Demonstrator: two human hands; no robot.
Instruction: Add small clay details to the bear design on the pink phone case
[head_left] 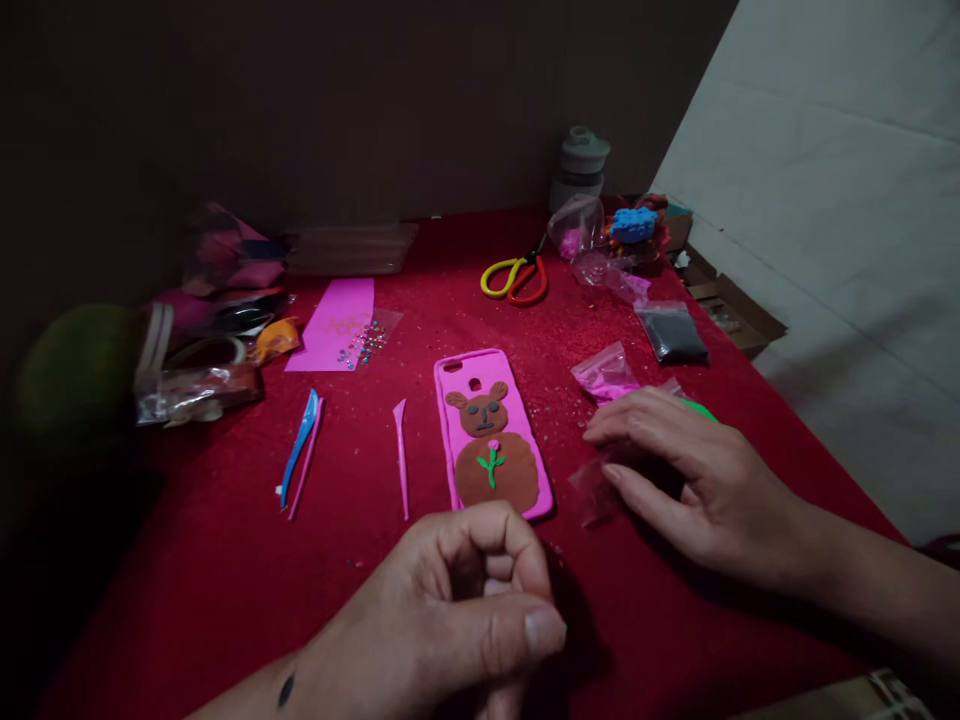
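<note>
A pink phone case (491,432) lies in the middle of the red cloth (225,560), bearing a brown clay bear with a small green and pink flower. My left hand (457,610) is curled just in front of the case, thumb pinched against the fingers on a tiny green bit at the thumb tip. To the right of the case, my right hand (690,480) rests with fingers stretched over a small clear plastic bag (600,485); something green (701,408) shows behind the hand.
Pink and blue modelling tools (300,450) and a thin pink tool (402,455) lie left of the case. Scissors (516,277), small bags of clay (607,372), a dark bag (673,332), a pink sheet with gems (337,325) and a grey jar (579,165) sit farther back.
</note>
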